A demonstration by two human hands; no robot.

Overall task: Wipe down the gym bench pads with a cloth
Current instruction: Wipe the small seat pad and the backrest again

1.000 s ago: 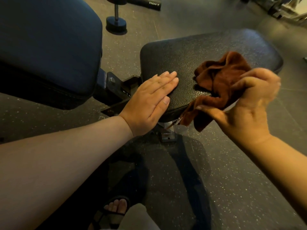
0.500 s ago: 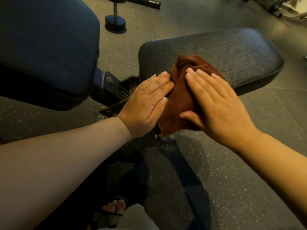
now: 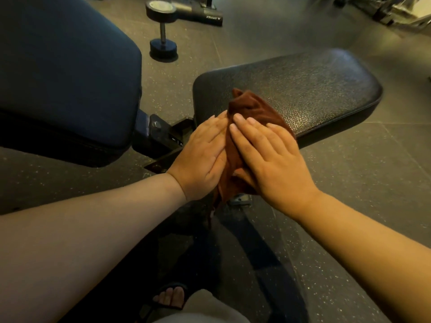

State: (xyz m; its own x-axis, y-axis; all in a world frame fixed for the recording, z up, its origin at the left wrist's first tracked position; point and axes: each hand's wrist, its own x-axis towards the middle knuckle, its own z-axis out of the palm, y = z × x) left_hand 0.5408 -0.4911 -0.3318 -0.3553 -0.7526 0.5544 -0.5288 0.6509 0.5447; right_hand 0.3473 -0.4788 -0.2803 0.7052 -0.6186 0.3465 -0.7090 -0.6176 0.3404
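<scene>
Two pads make up the bench: a black bench pad [image 3: 314,85] with a pebbled, leather-like grain and rounded corners, which we take as our mark, and a dark blue bench pad [image 3: 70,66] to its left, across a metal hinge bracket [image 3: 161,134]. The cloth [image 3: 254,106] lies on the black pad's near-left end. It is rust-brown, soft and crumpled into folds. One pointed corner pokes out past the fingertips onto the pad's top, and the other end hangs over the pad's near edge. Our right hand [image 3: 270,159] presses flat on the cloth with straight fingers held close together and its thumb against the lower folds. We see it pinching nothing. Our left hand [image 3: 203,155] rests flat toward the pad's left edge, fingers straight and together, their side touching the cloth's edge. Beyond the pad a dumbbell [image 3: 163,31] stands on end on the speckled floor [image 3: 349,194]. Nearer to us than the pad, a sandalled foot [image 3: 171,297] shows.
</scene>
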